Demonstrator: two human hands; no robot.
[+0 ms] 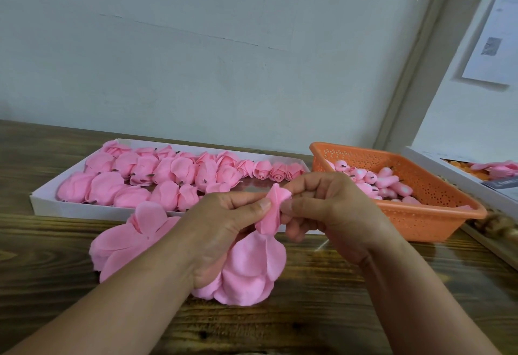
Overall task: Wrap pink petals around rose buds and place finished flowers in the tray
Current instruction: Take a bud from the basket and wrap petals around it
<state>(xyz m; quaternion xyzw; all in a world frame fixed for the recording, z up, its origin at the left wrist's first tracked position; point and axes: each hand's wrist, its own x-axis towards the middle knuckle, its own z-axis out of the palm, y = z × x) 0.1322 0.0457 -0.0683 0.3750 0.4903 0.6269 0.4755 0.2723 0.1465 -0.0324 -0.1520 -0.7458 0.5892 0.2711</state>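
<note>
While both hands work above the wooden table (56,242), I record the following, largest item first. The white tray (44,200) lies beyond the fingers, its long axis running left to right, filled with finished pink flowers (168,169), several showing dark stem stubs. The orange basket (437,200) sits beyond and to the right of the right hand's fingers, holding rose buds (375,178). A loose pile of petals (126,242) rests beside the left hand (221,225). The petal cluster (252,267) hangs below the fingertips, wide end down toward me, narrow gathered end (273,206) pointing up; its long axis is near vertical. The left thumb and fingers pinch that gathered end. The right hand (330,209) has curled fingers grasping the same end from the opposite side.
</note>
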